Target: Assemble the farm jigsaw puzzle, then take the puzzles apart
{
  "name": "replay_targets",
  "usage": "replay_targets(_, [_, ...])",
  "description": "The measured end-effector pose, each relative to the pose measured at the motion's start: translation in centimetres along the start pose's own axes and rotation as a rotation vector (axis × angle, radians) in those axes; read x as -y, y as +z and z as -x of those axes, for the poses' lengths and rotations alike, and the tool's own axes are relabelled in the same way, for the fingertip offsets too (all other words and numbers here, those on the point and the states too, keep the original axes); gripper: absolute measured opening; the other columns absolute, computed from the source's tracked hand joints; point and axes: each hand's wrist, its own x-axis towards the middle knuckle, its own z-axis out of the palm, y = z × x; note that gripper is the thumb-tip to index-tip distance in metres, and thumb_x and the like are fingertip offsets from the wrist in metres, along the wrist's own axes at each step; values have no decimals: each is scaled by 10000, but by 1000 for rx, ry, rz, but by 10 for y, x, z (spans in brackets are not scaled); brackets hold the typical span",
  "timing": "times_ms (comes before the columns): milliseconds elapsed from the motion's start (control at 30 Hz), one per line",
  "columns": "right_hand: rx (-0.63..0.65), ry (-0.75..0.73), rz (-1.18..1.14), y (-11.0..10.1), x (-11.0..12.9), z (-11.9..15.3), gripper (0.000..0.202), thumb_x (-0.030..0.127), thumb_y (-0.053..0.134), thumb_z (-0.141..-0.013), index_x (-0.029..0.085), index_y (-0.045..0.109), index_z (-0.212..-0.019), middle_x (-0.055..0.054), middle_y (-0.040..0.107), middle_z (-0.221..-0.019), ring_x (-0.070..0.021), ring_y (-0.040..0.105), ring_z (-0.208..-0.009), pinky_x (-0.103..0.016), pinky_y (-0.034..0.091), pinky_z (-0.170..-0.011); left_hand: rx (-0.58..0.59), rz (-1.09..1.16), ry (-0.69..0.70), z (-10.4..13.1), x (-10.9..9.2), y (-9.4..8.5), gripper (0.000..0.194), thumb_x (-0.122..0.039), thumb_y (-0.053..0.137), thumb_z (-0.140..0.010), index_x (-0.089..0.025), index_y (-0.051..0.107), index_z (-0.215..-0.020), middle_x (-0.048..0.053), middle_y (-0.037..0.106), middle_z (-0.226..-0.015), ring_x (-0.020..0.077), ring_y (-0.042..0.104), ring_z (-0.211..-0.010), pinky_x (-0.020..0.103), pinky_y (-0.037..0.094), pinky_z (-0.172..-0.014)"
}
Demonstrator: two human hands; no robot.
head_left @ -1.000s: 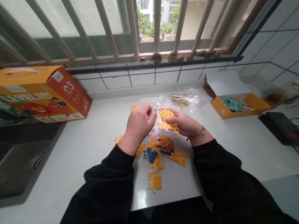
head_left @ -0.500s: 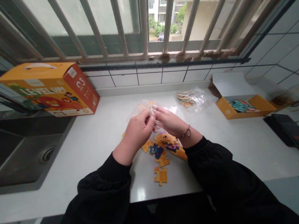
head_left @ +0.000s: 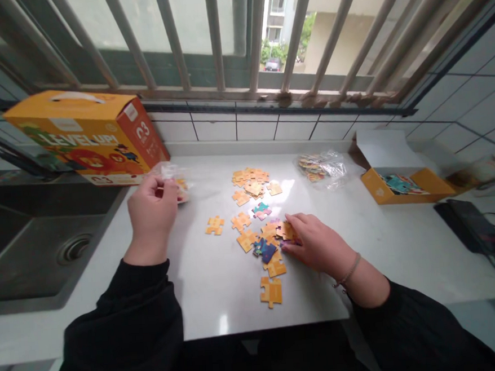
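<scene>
My left hand (head_left: 153,206) is closed on a crinkled clear plastic bag (head_left: 183,183), with something yellow and red showing at the bag. Across the counter, my right hand (head_left: 317,240) has its thumb and fingers around some puzzle pieces (head_left: 285,231) at the right side of a loose pile. Orange-backed pieces (head_left: 247,241) and a dark blue piece (head_left: 268,253) lie beside those fingers. One orange piece (head_left: 271,292) lies nearest the front edge. Farther back is another heap of orange pieces (head_left: 250,177).
An orange carton (head_left: 87,140) stands at back left beside the dark sink (head_left: 33,279). Another clear bag of pieces (head_left: 322,168) lies at back right. Next to it is an open yellow box (head_left: 394,195) with cards or pieces inside. A dark phone-like object (head_left: 475,229) lies far right.
My hands were together over the bag and have moved apart. The left carried the bag leftward; the right came down to the puzzle pieces. The back heap is now uncovered.
</scene>
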Motion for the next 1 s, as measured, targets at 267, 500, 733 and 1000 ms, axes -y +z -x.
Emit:
replay_targets(267, [122, 143, -64, 0, -1, -15, 421, 318, 939, -851, 214, 761, -1218, -113, 777, -1163, -315, 749, -1081, -416, 579, -946, 191, -362, -39, 20, 13, 10, 265, -422, 627, -953, -246, 634, -756, 5, 701, -686, 213, 657, -674, 322, 407, -677])
replay_targets(500, [119, 168, -122, -4, -8, -25, 337, 302, 915, -837, 237, 661, -1048, -50, 765, -1026, -251, 713, -916, -333, 490, -774, 277, -374, -67, 24, 11, 18, 257, -437, 628, -944, -247, 640, -771, 17, 712, -700, 229, 666, -705, 337, 416, -693])
replay_targets(733, [25, 285, -268, -13, -21, -38, 340, 417, 856, -891, 259, 663, -1122, 16, 734, -826, -219, 684, -728, -318, 460, -680, 215, -368, -88, 24, 12, 16, 271, -453, 623, -952, -247, 644, -777, 17, 716, -718, 221, 657, -695, 337, 400, -675])
replay_targets(1000, [130, -90, -390, 12, 13, -48, 490, 296, 836, -975, 242, 670, -1433, -83, 756, -1181, -250, 732, -1036, -407, 604, -949, 212, -349, -73, 25, 14, 15, 262, -452, 620, -950, -246, 641, -789, 15, 715, -734, 212, 659, -688, 340, 413, -687])
